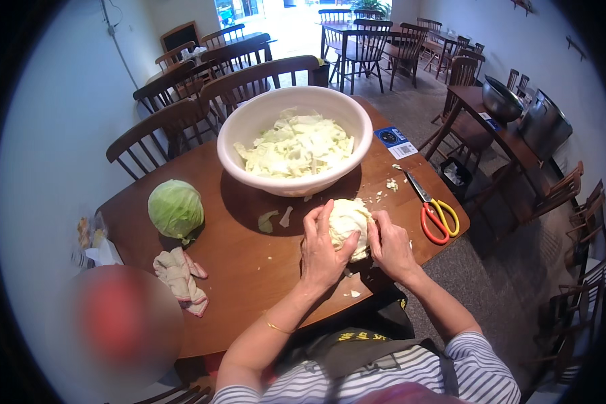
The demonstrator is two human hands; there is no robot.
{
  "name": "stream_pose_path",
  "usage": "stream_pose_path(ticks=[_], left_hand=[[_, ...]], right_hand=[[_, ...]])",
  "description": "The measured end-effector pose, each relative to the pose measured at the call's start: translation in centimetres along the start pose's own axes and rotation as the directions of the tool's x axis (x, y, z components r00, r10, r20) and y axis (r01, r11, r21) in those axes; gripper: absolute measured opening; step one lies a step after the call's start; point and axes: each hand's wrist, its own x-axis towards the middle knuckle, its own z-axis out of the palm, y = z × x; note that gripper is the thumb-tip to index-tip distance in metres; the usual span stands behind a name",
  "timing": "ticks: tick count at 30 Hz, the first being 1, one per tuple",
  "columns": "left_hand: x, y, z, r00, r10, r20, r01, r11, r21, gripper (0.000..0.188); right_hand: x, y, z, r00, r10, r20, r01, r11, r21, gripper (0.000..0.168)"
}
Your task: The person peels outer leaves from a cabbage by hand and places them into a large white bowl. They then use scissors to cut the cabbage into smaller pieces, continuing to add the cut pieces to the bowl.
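Between my two hands is a pale, partly stripped cabbage head (349, 222), close to the table's front edge. My left hand (325, 247) grips its left side, thumb across the front and fingers over the top. At its right side, the bent fingers of my right hand (388, 241) press against the leaves. Just beyond stands a large white plastic basin (227, 156) holding a heap of torn cabbage leaves (303, 146). Scissors with one red and one yellow handle (437, 217) lie to the right, blades slightly apart. A whole green cabbage (175, 208) sits at the left.
A pair of cloth gloves (179, 280) lies on the wooden table (252, 267) at left. Cabbage scraps (392, 185) dot the surface. A printed card (396, 143) is near the right edge. Wooden chairs (156, 126) stand beyond; a metal pot (544, 126) rests on another table.
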Motion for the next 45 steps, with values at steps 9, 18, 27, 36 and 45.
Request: stream_pose_path(ticks=[9,18,27,36,45], left_hand=[[0.3,-0.2,-0.1,0.994,-0.087,-0.061,0.089,0.996,0.019,0.093],[0.6,-2.2,-0.2,0.995,-0.057,-0.084,0.045,0.989,-0.139,0.095],[0.7,-1.8,-0.9,0.999,-0.048,-0.008,0.046,0.991,-0.124,0.095],[0.7,-1.8,-1.4,0.999,-0.016,0.043,0.022,0.992,-0.123,0.087],[1.2,-2.2,-1.2,1.0,0.017,0.024,-0.014,0.993,-0.116,0.082]], right_hand=[[1.1,-0.5,1.1,0.985,-0.162,-0.068,0.16,0.987,-0.033,0.015],[-0.8,2.2,2.4,0.972,0.229,0.057,-0.172,0.52,0.837,0.019],[11.8,-2.8,-3.8,0.894,0.118,-0.432,0.297,0.565,0.769,0.028],[11.1,-1.7,-2.7,0.968,-0.248,0.03,0.243,0.962,0.122,0.031],[3.7,0.9,1.3,0.961,-0.271,0.048,0.259,0.949,0.178,0.041]])
